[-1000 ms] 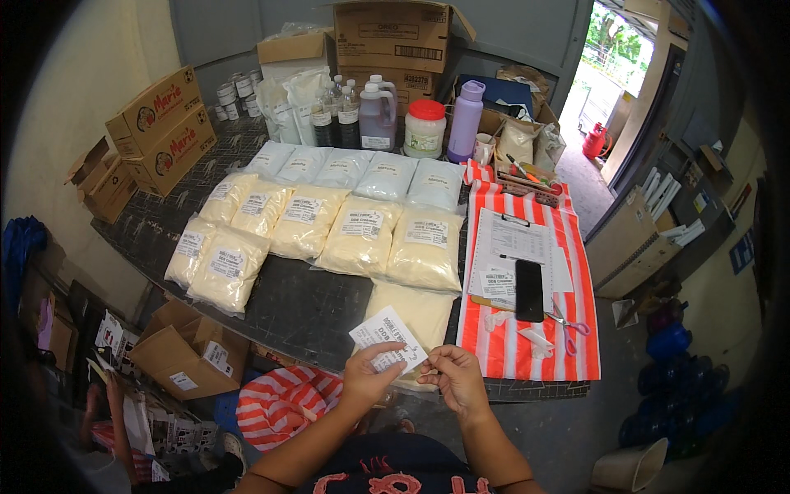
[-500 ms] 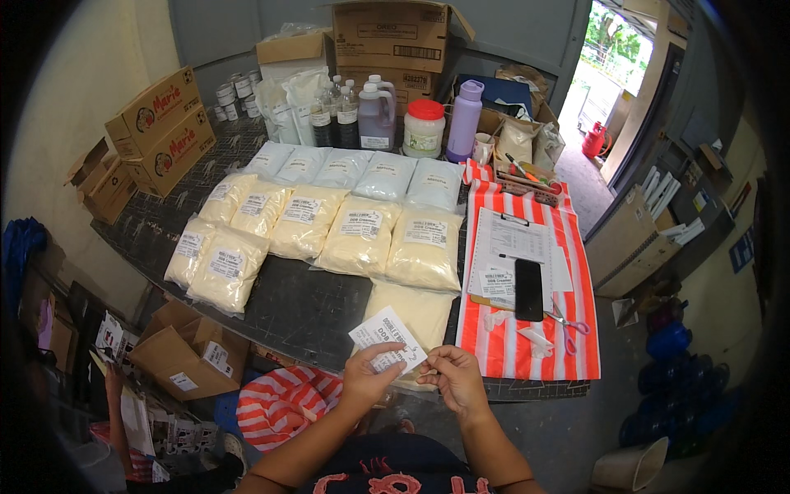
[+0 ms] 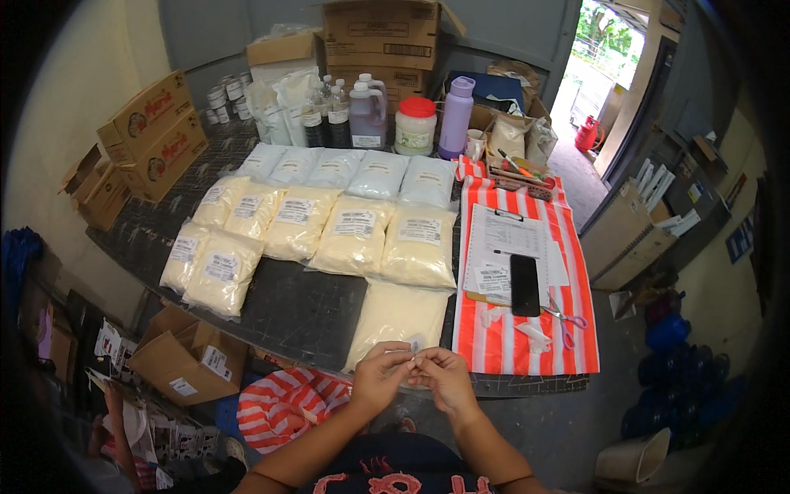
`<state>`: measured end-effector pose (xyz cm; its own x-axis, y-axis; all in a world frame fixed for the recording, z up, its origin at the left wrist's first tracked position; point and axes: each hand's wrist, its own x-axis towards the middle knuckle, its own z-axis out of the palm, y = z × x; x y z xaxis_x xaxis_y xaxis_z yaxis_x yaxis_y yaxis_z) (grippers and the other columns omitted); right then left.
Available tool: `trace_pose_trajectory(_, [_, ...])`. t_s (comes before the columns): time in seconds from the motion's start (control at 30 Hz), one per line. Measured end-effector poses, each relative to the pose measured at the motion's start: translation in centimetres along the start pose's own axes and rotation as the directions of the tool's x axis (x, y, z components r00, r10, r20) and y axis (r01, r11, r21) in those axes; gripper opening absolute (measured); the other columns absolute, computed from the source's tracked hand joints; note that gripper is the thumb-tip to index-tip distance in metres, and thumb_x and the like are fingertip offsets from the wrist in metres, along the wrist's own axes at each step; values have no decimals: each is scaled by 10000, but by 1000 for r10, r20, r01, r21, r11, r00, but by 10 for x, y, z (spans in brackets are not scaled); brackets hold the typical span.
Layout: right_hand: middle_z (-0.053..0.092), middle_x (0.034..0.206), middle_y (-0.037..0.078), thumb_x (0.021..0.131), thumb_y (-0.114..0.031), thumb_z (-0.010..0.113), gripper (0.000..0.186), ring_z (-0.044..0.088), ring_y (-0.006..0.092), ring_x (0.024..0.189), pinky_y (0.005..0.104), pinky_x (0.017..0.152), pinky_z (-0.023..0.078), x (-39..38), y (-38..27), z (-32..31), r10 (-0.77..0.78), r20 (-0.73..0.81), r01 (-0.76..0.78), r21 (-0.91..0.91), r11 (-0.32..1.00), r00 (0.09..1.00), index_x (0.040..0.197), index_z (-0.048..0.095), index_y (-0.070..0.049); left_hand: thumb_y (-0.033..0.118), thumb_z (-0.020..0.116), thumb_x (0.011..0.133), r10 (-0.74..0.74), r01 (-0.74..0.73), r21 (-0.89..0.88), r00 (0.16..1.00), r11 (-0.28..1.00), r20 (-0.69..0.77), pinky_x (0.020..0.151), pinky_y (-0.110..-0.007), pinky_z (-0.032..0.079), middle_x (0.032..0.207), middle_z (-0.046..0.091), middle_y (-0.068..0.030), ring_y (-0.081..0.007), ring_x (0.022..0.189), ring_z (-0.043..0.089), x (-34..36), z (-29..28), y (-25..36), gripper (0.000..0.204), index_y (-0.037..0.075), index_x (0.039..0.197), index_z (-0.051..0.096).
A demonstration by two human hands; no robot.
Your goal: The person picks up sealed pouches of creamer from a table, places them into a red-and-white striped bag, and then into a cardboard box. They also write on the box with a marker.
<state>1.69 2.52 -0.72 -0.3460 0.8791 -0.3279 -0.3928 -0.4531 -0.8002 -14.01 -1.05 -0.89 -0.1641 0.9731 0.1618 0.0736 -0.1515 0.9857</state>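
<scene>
My left hand [image 3: 383,377] and my right hand [image 3: 440,380] meet over the lower edge of an unlabeled bag of pale-yellow powder [image 3: 399,313], both closed on a white label [image 3: 416,340]. The label is mostly hidden by my fingers. Just beyond, rows of labeled yellow powder bags [image 3: 350,235] lie in front of pale-blue packs [image 3: 374,173]. To the right, a red-and-white striped sheet [image 3: 568,263] holds a clipboard [image 3: 502,230], a black phone [image 3: 524,280] and pink scissors [image 3: 572,329].
Bottles [image 3: 336,119], a red-lidded tub [image 3: 415,128] and stacked cartons [image 3: 378,33] line the table's back; more boxes [image 3: 148,156] sit left. An open carton [image 3: 189,350] stands below left, near another person's hand [image 3: 111,399]. An open doorway [image 3: 601,99] is at back right.
The label, earlier facing up in clear view, is now mostly hidden between my fingers as my hands have drawn closer together. The other person's arm has shifted, and the view has moved slightly.
</scene>
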Motion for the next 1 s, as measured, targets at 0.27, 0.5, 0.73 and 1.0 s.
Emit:
trace_pose_trajectory(0.27, [711, 870, 91, 946, -50, 677, 89, 681, 134, 724, 276, 671, 600, 2, 7, -1, -53, -27, 50, -104, 993, 998, 982, 682, 32, -62, 712, 880, -96, 100, -151, 995, 983, 28, 936, -296, 569, 1220, 620, -123, -186, 1065, 673, -1, -1, -14, 186, -46, 1063, 741])
trace_pose_trajectory(0.5, [699, 855, 72, 940, -42, 670, 103, 663, 111, 734, 258, 679, 580, 3, 11, -4, -157, -13, 150, -224, 963, 988, 986, 688, 48, -30, 731, 872, -111, 109, -174, 994, 979, -3, 865, -283, 581, 1182, 637, -116, -179, 1012, 689, 2, 2, -10, 156, -31, 1025, 754])
trace_pose_trajectory(0.73, [688, 864, 68, 937, -27, 665, 79, 666, 115, 746, 261, 687, 585, 0, 12, -9, -194, -10, 186, -233, 954, 981, 981, 667, 39, -31, 715, 883, -138, 134, -152, 990, 979, -18, 836, -278, 582, 1222, 604, -108, -180, 970, 695, 8, 3, -13, 100, -50, 980, 731])
trace_pose_trajectory(1.0, [688, 888, 68, 956, -27, 643, 52, 680, 124, 799, 282, 711, 612, -2, 8, -7, -132, -12, 131, -82, 988, 991, 985, 660, 12, 1, 724, 891, -206, 209, -271, 978, 940, 39, 847, -292, 585, 1296, 533, -93, -189, 991, 691, 8, 8, -10, 121, -56, 998, 718])
